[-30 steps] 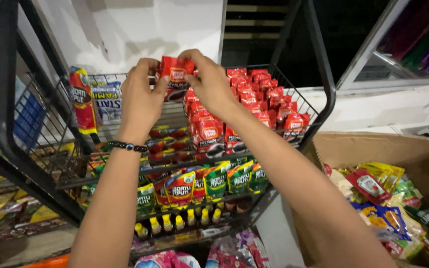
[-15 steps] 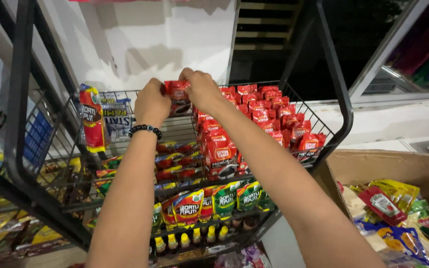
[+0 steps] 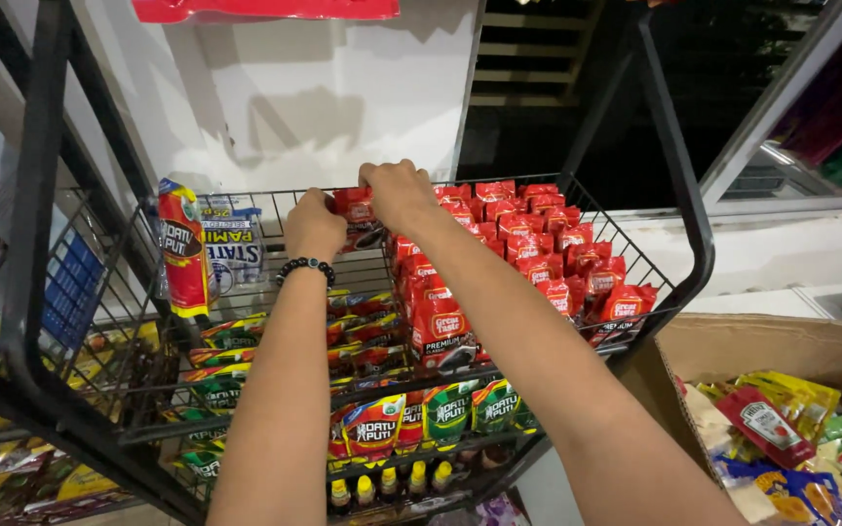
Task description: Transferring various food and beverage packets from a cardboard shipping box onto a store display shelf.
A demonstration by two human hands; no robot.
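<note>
**Both hands settle a red sachet at the back of the top basket**

Both hands are closed together on one red sachet (image 3: 355,208), the left hand (image 3: 314,226) pinching its left edge and the right hand (image 3: 400,193) curled over its top right corner, fingers shut on the packet. A black bead bracelet (image 3: 305,266) sits on the left wrist.

Compared with a second ago, the hands have travelled away from the person and lower, from above the middle of the wire basket (image 3: 665,255) to its back rail, and the packet now sits down among the wires instead of in the air. I would judge it is being seated at the rear end of a row, close to release.

The sachet stands upright, long axis vertical, its printed face toward the camera (much of it is hidden by the fingers, so the lower edge cannot be checked). It lines up just left of the rows of red sachets (image 3: 538,244), which also stand upright and run front to back. Further left stands a tall red and yellow pouch (image 3: 183,255). Lower shelves hold green and red pouches (image 3: 411,421), and a cardboard box (image 3: 782,351) of mixed packets sits to the right.
</note>
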